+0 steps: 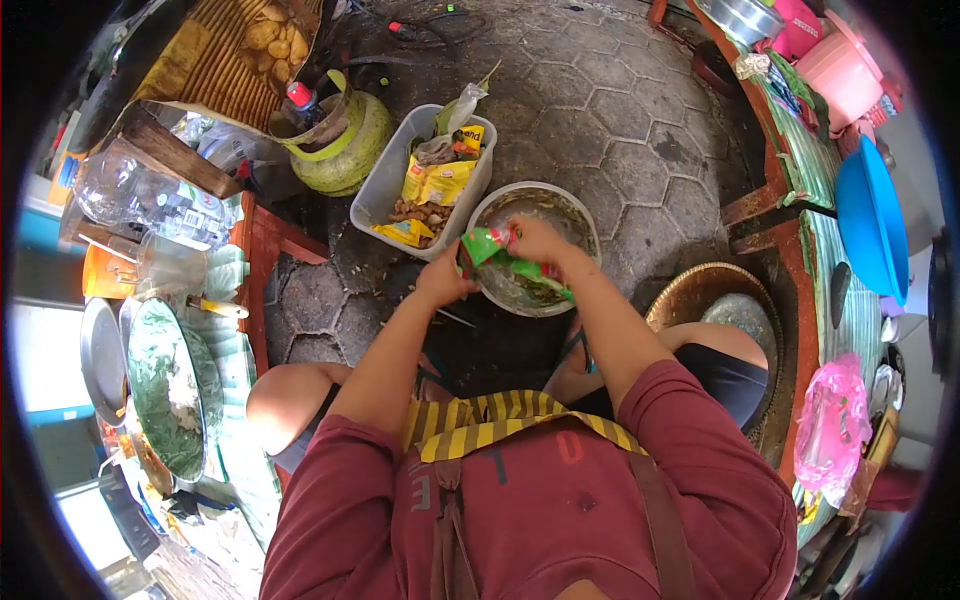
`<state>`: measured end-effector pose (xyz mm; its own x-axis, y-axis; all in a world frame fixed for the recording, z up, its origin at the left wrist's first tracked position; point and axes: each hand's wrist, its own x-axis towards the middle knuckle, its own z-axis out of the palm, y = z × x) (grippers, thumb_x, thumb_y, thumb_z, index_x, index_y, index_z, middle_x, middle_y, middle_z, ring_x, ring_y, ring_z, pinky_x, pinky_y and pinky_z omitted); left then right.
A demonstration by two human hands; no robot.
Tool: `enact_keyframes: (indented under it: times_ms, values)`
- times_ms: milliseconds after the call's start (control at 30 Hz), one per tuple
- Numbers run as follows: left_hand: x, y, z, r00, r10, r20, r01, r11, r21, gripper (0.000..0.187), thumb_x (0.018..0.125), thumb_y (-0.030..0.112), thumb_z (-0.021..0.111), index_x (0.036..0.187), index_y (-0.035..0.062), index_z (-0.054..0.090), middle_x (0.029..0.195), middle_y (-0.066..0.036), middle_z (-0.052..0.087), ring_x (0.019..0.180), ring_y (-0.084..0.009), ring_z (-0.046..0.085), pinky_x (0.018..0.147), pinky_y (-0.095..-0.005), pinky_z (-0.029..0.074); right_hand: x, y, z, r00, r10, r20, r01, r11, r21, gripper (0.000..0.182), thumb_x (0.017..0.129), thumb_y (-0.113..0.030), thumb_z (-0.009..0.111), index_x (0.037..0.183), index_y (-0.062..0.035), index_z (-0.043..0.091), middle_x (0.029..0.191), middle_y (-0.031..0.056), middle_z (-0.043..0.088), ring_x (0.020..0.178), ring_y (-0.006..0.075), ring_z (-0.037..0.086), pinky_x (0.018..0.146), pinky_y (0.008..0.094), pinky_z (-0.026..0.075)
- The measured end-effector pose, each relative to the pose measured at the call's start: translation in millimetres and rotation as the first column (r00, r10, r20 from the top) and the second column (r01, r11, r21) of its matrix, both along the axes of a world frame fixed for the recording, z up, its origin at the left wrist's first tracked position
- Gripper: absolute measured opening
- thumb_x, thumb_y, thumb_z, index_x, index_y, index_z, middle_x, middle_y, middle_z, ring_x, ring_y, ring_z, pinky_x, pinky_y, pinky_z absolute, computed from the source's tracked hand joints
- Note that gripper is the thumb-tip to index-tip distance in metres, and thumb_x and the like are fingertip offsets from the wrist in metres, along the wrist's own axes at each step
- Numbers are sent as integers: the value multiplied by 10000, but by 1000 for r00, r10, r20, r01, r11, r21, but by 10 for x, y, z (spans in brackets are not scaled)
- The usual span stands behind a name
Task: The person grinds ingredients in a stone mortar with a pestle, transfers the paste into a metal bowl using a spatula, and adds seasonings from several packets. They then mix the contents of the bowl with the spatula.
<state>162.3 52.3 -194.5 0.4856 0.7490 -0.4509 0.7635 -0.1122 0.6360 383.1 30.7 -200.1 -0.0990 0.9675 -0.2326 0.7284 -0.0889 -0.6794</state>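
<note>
Over a pale round basin (pixel 591 218) on the floor, my hands meet at a small green and red packet (pixel 484 244). My right hand (pixel 540 247) pinches its right end. Closed at its lower left edge is my left hand (pixel 446 279). More green packaging (pixel 535 272) shows below my right hand, inside the basin. Wet residue smears the basin's inner wall. Left of the basin stands a grey plastic tub (pixel 365 212) with yellow packets (pixel 441 183) and brown scraps in it.
A green gas cylinder (pixel 345 150) stands behind the tub. Red-framed tables flank me; the left one bears a green-patterned tray (pixel 165 390), the right one a blue basin (pixel 868 220) and pink plastic bag (pixel 832 428). A large brown metal pan (pixel 690 283) rests by my right knee.
</note>
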Motion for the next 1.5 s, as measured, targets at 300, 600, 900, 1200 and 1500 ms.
enact_keyframes:
  times_ms: [300,600,900,1200,1500]
  values:
    - [77,224,1181,843,307,443,-174,933,-315,304,748,344,684,924,109,603,678,34,565,518,-40,463,383,-205,288,143,146,1216,531,-206,-822,200,973,-115,318,757,-196,560,981,26,609,865,68,616,731,138,584,662,269,481]
    - [-322,514,1999,717,383,582,-303,924,-236,221,834,208,631,992,54,638,782,12,615,667,-55,552,608,-212,451,40,105,1377,938,-233,-255,319,869,378,178,802,-181,565,924,-93,661,806,124,640,712,286,613,653,366,472]
    - [-391,483,2444,937,38,347,-105,979,176,221,811,255,646,926,69,674,723,11,624,617,-64,514,592,-234,439,-595,29,1923,948,-168,269,-43,774,632,557,723,-94,578,1248,-226,448,1050,143,531,777,382,594,673,461,486]
    - [-610,552,2230,981,-186,51,130,834,536,234,737,327,660,913,175,685,803,-94,661,734,-228,636,667,-340,484,-750,161,2008,931,351,-105,-314,913,262,739,630,-150,744,1274,-96,385,1126,186,525,1004,287,558,850,393,433]
    - [-565,556,2321,985,-161,-69,166,732,661,170,747,296,629,856,173,672,750,-74,649,738,-271,625,662,-372,488,-618,146,1755,754,-36,-656,-19,997,-77,742,681,-231,769,1285,-74,369,1113,132,512,1010,198,496,854,310,395]
